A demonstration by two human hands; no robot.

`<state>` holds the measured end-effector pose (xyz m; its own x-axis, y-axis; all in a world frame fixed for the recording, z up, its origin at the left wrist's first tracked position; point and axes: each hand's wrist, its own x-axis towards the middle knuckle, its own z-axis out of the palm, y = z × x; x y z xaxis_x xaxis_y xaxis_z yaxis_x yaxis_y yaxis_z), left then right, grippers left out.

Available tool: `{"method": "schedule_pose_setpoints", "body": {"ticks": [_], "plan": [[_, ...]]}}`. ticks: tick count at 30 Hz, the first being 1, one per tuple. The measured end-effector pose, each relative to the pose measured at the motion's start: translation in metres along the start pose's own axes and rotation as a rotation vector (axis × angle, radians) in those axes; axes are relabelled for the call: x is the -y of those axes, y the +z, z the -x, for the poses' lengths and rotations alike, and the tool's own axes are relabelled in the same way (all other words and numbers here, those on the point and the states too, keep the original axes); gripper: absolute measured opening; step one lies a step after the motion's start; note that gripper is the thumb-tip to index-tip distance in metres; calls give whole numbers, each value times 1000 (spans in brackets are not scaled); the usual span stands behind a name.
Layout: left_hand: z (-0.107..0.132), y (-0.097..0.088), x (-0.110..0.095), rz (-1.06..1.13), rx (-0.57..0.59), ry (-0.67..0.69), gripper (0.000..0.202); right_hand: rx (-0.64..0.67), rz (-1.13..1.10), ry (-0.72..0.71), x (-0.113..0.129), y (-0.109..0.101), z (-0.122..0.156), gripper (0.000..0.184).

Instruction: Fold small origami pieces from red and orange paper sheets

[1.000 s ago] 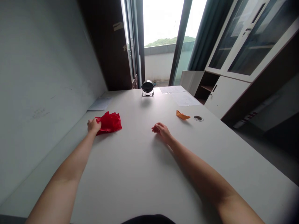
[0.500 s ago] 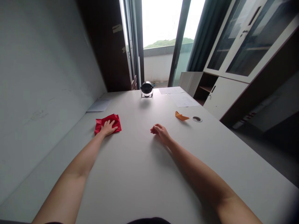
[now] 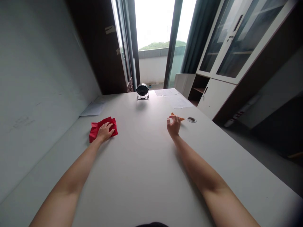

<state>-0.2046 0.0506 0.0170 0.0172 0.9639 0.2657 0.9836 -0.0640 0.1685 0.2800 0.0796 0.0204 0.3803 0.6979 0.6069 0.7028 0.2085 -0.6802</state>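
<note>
On the left, my left hand (image 3: 105, 131) lies with fingers spread on a creased piece of red folded paper (image 3: 94, 130), pressing it against the white table. My right hand (image 3: 174, 126) is farther right, fingers curved and the thumb apart from them. It is in front of an orange folded-paper boat (image 3: 181, 119) and hides most of it. Only a tip and the right end of the boat show; whether the fingers touch it is unclear.
A round black device on a metal stand (image 3: 142, 91) stands at the far end of the table (image 3: 132, 176). Paper sheets lie at the back left (image 3: 92, 109) and back right (image 3: 181, 102). A cable hole (image 3: 191, 119) is right of the boat. A wall borders the left side.
My right hand has moved right and away from me, to the orange boat, and its fingers have loosened. My left hand stays on the red paper. The view has turned slightly right.
</note>
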Motion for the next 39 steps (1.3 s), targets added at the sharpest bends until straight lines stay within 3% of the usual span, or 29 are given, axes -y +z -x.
{"method": "schedule_pose_setpoints", "body": {"ticks": [4,7,10,12,17,21,25,29,34,39], "plan": [[5,-9,-16,115,-147,42,38,-104,187,46,-41,-15,-23,35],[14,-14,-35,194,-246,82,32,-15,234,93,-63,-19,-31,42],[23,-14,-60,247,-299,135,28,99,227,207,-75,-17,-38,27],[28,-12,-78,285,-298,174,25,170,225,197,-76,-11,-40,14],[30,1,-119,389,-199,214,20,312,168,60,-44,20,-16,10],[27,15,-143,539,-133,182,22,536,162,-288,4,33,28,15],[29,21,-156,693,-182,90,33,676,132,-594,45,33,65,20],[36,17,-158,728,-244,97,42,690,81,-670,66,35,78,22],[46,5,-158,648,-272,114,32,735,-48,-713,71,31,79,21],[57,-5,-164,547,-254,167,23,784,-43,-760,74,24,82,21]]}}
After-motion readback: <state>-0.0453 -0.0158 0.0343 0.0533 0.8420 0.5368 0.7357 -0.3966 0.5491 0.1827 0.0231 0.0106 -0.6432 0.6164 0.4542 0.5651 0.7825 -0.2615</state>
